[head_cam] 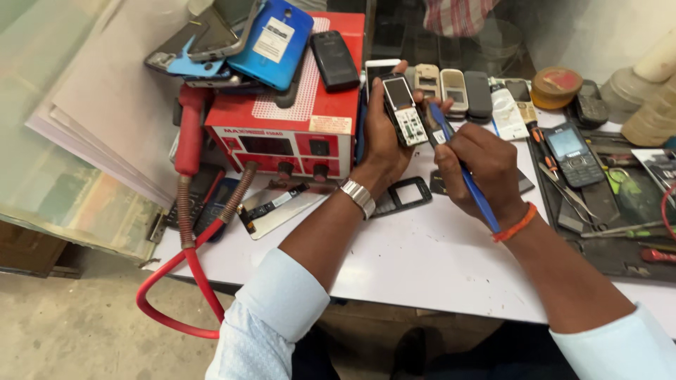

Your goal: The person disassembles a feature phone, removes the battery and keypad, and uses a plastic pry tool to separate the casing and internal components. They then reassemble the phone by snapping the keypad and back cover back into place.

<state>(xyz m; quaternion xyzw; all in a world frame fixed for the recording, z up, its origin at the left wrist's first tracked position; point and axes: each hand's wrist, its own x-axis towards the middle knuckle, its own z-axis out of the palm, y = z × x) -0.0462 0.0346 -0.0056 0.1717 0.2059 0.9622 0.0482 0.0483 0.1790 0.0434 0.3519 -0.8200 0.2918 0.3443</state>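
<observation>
My left hand (380, 144) holds a small opened keypad phone (403, 111) upright above the white table (422, 260), its front cover off and white key pads bare. My right hand (486, 169) grips a blue pry tool (465, 169), its tip touching the phone's right edge. A silver watch band sits on my left wrist and an orange band on my right. A black phone front frame (407, 194) lies on the table just under my hands.
A red rework station (296, 119) stands at left with several phones piled on top and a red hose (183, 281) looping down. A row of old phones (465, 91) lies behind. A dark mat (620, 211) at right holds a black phone, tweezers and screwdrivers.
</observation>
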